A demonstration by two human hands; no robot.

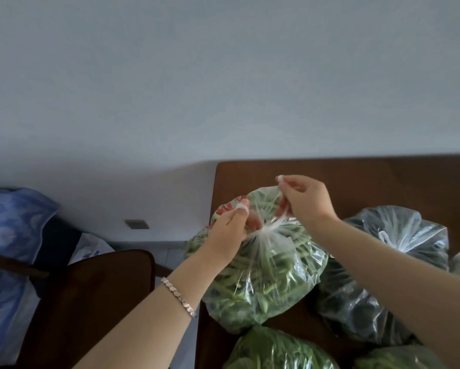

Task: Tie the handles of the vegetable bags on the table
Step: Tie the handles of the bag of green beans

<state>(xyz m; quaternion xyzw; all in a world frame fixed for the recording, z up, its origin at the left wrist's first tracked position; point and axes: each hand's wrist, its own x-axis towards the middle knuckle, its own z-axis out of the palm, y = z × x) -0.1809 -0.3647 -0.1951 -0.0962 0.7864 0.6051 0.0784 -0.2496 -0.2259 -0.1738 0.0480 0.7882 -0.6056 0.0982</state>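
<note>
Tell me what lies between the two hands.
In the head view, the gathered neck of the bean bag lies between the left hand and right hand; both grip its plastic.

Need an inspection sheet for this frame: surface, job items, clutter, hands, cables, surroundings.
Surface: brown wooden table, bags crowd its near part.
Job's things: clear bean bag in the middle, its handles gathered above the neck; dark-greens bag touching it on the right, top looks already knotted; two leafy bags at the bottom edge.
Clutter: nothing seen.
Hands: left hand grips the handles at the neck; right hand pinches a strand of them, pulled upward.
Cables: nothing seen.
Surroundings: dark chair left of the table, blue patterned cloth, pale wall with a socket.
</note>
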